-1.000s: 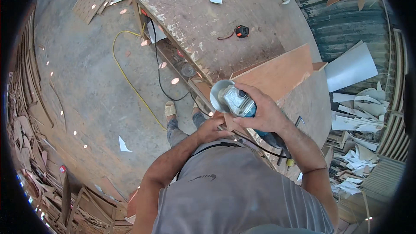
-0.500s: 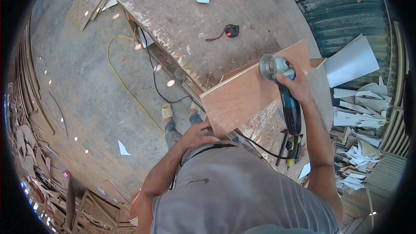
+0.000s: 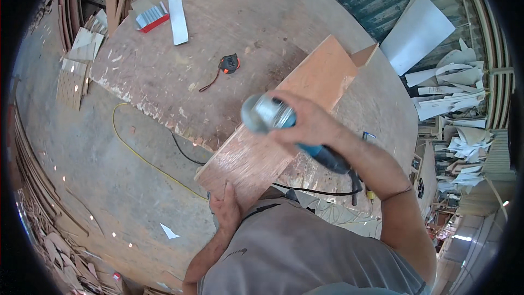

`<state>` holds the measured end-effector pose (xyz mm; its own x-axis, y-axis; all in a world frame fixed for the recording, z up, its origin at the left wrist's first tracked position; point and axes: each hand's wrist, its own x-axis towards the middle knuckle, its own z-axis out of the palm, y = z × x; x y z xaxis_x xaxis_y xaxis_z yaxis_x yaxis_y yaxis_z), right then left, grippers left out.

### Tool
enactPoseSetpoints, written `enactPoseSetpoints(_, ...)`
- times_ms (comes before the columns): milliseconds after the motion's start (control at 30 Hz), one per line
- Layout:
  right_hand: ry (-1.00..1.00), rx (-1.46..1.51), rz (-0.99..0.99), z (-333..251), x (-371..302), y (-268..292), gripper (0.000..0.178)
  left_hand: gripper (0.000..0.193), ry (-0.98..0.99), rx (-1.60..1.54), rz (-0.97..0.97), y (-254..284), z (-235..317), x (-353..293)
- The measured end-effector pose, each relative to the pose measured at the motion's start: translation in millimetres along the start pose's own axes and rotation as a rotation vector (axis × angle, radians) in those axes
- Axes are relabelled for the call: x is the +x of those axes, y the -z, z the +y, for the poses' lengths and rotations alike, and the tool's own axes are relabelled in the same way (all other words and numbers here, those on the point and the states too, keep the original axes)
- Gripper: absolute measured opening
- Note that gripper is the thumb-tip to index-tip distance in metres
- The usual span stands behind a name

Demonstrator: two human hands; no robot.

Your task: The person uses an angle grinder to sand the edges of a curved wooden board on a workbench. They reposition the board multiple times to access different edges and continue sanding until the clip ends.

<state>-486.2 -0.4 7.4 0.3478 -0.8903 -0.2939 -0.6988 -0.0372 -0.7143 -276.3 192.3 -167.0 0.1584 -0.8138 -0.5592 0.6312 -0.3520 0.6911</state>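
Note:
My right hand point(image 3: 305, 119) is closed round a teal angle grinder point(image 3: 276, 112), smeared by motion, its disc over the left long edge of a reddish plywood panel point(image 3: 319, 76). The panel slants across the worktable, its near end reaching out past the table edge toward my body. That near end is in my left hand point(image 3: 225, 207), thumb lying along the top face and the other fingers mostly hidden. A second wooden piece point(image 3: 364, 54) shows from under the panel's far end.
On the worktable point(image 3: 273, 22) lie a tape measure point(image 3: 229, 64), a red box of metal strips point(image 3: 153, 18) and a white strip point(image 3: 177, 11). A black cord point(image 3: 311, 190) runs near my waist. A yellow cord point(image 3: 147, 159) crosses the floor. White sheet scraps point(image 3: 450, 98) crowd the right.
The grinder in my right hand has moved left and nearer along the panel. My left thumb now lies on top of the panel's near end. My view has shifted and turned.

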Motion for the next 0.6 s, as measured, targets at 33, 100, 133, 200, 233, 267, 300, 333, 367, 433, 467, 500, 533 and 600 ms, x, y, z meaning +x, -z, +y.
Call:
enactPoseSetpoints(33,-0.044,0.034,0.024,9,4,19,0.076,0.033,0.001,0.013,0.003,1,1,-1)
enactPoseSetpoints(100,-0.065,-0.035,0.148,41,7,52,0.075,0.035,-0.004,0.041,-0.008,5,-1,-1)
enactPoseSetpoints(133,-0.143,-0.053,0.195,58,10,70,0.074,0.038,-0.009,0.064,-0.020,9,-4,-1)
enactPoseSetpoints(200,-0.218,-0.073,0.267,92,21,103,0.073,0.042,-0.018,0.121,-0.018,12,-3,-4)
enactPoseSetpoints(233,-0.214,-0.072,0.294,109,27,119,0.073,0.043,-0.023,0.156,-0.005,11,0,-5)
enactPoseSetpoints(267,-0.216,-0.074,0.327,123,28,134,0.073,0.044,-0.024,0.191,0.001,9,3,-5)
enactPoseSetpoints(300,-0.288,-0.018,0.386,130,28,145,0.072,0.040,0.018,0.153,0.026,2,14,-5)
enactPoseSetpoints(333,-0.364,0.038,0.448,135,23,155,0.071,0.036,0.061,0.117,0.047,-9,31,-6)
enactPoseSetpoints(367,-0.442,0.096,0.511,140,13,163,0.070,0.032,0.106,0.082,0.064,-19,41,-5)
enactPoseSetpoints(433,-0.400,0.098,0.706,166,-22,168,0.070,0.032,0.032,0.151,0.099,-38,51,3)
enactPoseSetpoints(467,-0.377,0.099,0.805,178,-42,168,0.070,0.032,-0.008,0.183,0.116,-45,55,4)
enactPoseSetpoints(500,-0.374,0.122,0.875,174,-60,157,0.070,0.033,-0.061,0.227,0.110,-44,55,5)
enactPoseSetpoints(533,-0.356,0.164,0.929,161,-76,140,0.071,0.034,-0.121,0.268,0.104,-39,51,9)
enactPoseSetpoints(600,-0.321,0.261,1.033,140,-116,106,0.075,0.034,-0.241,0.338,0.060,-33,48,16)
